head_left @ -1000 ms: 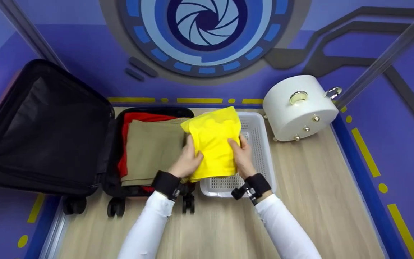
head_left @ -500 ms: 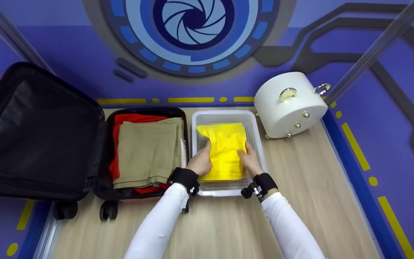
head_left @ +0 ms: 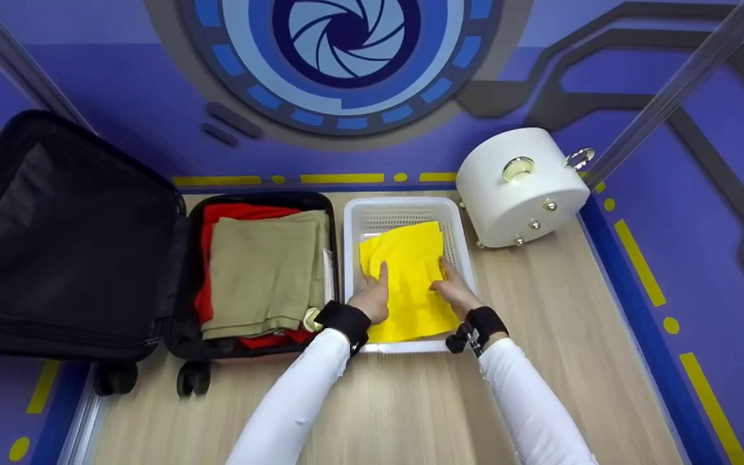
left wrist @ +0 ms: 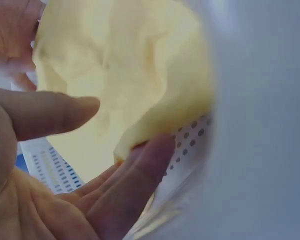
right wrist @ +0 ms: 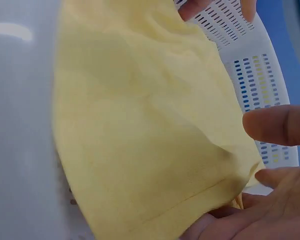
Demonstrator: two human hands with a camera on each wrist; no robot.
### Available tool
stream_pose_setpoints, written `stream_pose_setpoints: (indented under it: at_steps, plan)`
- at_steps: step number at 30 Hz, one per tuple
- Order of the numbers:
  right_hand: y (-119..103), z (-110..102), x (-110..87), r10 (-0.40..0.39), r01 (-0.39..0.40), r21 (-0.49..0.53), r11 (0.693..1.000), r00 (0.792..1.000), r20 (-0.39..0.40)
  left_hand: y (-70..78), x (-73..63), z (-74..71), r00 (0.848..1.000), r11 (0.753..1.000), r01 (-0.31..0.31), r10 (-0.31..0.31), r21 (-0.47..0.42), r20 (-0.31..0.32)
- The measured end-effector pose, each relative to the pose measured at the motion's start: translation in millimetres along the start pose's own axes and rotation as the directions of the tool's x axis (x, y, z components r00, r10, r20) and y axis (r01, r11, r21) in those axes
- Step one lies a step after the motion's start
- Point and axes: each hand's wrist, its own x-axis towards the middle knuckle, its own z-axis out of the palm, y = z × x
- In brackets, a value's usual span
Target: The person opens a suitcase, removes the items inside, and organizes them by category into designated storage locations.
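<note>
A folded yellow garment lies in a white perforated basket, slightly askew, its near edge close to the front rim. At its left side is my left hand. In the left wrist view the thumb is raised off the cloth, and the straight fingers touch its edge from beneath. My right hand is at the right side. The right wrist view has its thumb apart from the cloth, with the other fingers partly hidden under the garment's edge.
Left of the basket stands an open black-lined suitcase holding khaki folded clothing over red clothing. Its lid leans left. A white round case with metal studs lies at the back right, near the wall.
The yellow garment has come down from beside the suitcase into the basket and flattened there. Both hands have loosened from its sides, thumbs lifting away.
</note>
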Motion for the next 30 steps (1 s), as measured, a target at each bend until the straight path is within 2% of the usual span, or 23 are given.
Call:
stream_pose_setpoints:
  at_steps: [2,4,5,7,10,12,14,16,21,22,23,24,26,30]
  plan:
    - [0,-1,-4.5,-0.028,0.028,-0.078,0.997,1.000,0.005,-0.2,-6.7,4.6,0.998,0.992,-0.057,0.059,0.112,-0.012]
    - [0,-1,-10.5,-0.059,0.060,-0.201,0.978,0.998,0.009,-1.1,-13.3,9.3,0.992,0.964,-0.121,0.127,0.236,-0.010]
    - [0,-1,-13.1,-0.079,0.080,-0.274,0.958,0.997,0.016,-1.6,-16.2,11.8,0.988,0.943,-0.145,0.154,0.299,-0.006]
    - [1,0,-18.0,-0.072,0.087,-0.429,0.899,0.996,0.051,-2.5,-20.3,16.1,0.984,0.899,-0.173,0.177,0.403,0.028]
    - [4,4,-23.6,-0.022,0.080,-0.579,0.812,0.994,0.107,-3.7,-22.1,21.5,0.984,0.840,-0.177,0.165,0.514,0.071]
    - [7,6,-25.1,0.004,0.081,-0.633,0.770,0.991,0.132,-4.4,-20.8,24.4,0.986,0.820,-0.170,0.144,0.547,0.089]
    - [8,8,-26.6,-0.002,0.088,-0.663,0.743,0.992,0.130,-4.6,-19.6,26.3,0.985,0.803,-0.174,0.145,0.570,0.096]
    - [8,10,-29.0,-0.024,0.103,-0.688,0.718,0.992,0.123,-5.0,-19.4,27.5,0.980,0.767,-0.199,0.169,0.610,0.107]
    - [7,14,-41.0,-0.093,0.134,-0.748,0.651,0.991,0.096,-6.5,-21.2,30.2,0.958,0.644,-0.269,0.254,0.716,0.132]
    - [7,15,-43.6,-0.101,0.139,-0.763,0.632,0.990,0.096,-6.6,-21.3,30.7,0.954,0.628,-0.277,0.269,0.727,0.132]
    - [9,16,-45.5,-0.113,0.148,-0.772,0.618,0.989,0.099,-7.1,-21.4,31.4,0.953,0.629,-0.277,0.275,0.727,0.126]
    - [10,16,-47.5,-0.119,0.155,-0.783,0.602,0.987,0.104,-7.5,-21.5,31.8,0.955,0.643,-0.269,0.276,0.717,0.111]
    - [14,18,-50.0,-0.106,0.159,-0.791,0.590,0.987,0.119,-8.4,-21.5,32.3,0.958,0.666,-0.259,0.272,0.699,0.096]
    - [18,20,-49.5,-0.061,0.140,-0.778,0.612,0.990,0.129,-10.5,-22.2,30.5,0.961,0.743,-0.241,0.272,0.624,0.047]
